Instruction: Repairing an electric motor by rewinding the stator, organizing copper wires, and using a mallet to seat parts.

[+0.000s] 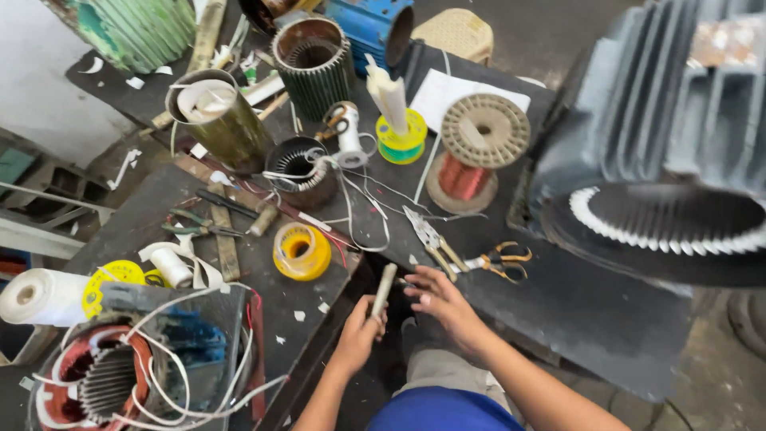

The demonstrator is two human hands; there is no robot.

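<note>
While left hand [361,323] clamped pale slim tube [384,289] upright at near bench edge, right hand [440,302] hovered beside, fingers spread, empty; steady grip, light touch advisable. Scissors [501,260] lay right.

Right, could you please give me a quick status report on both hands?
Left hand shut on pale stick, held upright. Right hand open beside it, fingers spread. Pliers and scissors lie just beyond on the dark bench.

Left hand [361,327] curled in a closed grip — right hand [441,301] open, fingers spread.
</note>
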